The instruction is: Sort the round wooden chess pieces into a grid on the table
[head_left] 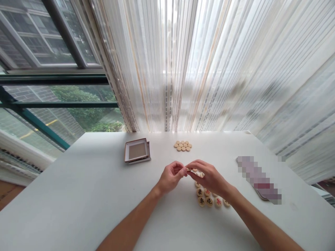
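Note:
My left hand (pixel 170 177) and my right hand (pixel 208 176) meet above the white table (pixel 91 195), fingertips pinched together on a small round wooden chess piece (pixel 188 169). Under and just behind my right hand lies a cluster of face-up wooden chess pieces (pixel 209 199) with red and black characters. Further back rests a tight group of blank-side-up pieces (pixel 183 145), apart from both hands.
An open shallow box with its lid (pixel 137 151) lies at the back left of the table. A blurred flat object (pixel 258 179) lies at the right. Striped sheer curtains (pixel 209 69) hang behind the table, and a window (pixel 52 87) is at the left.

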Available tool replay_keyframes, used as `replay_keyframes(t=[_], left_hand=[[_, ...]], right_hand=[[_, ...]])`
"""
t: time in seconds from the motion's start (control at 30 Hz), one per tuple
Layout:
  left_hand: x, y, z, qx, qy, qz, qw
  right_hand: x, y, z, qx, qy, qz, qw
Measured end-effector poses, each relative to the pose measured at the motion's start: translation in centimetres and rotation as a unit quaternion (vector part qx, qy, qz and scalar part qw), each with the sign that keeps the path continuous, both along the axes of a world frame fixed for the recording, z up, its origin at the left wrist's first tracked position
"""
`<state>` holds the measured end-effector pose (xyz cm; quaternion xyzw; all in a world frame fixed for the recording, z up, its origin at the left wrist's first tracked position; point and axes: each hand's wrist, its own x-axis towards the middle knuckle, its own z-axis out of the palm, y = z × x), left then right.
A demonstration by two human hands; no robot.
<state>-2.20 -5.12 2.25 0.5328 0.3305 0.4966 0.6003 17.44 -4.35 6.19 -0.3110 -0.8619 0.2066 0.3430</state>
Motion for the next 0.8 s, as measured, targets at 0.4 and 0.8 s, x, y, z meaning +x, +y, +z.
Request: replay_keyframes(t=[0.4,0.8], left_hand=[[1.5,-1.6,-0.8,0.133,0.215,0.105,0.962],[1.7,-1.4,-0.7,0.14,0.214,0.11,0.96]], right_hand=[[2.7,0.7,-2.0,-0.196,0.193,-0.037,0.961],[2.2,0.1,-2.1,-0.243,0.17,-0.033,0.955]])
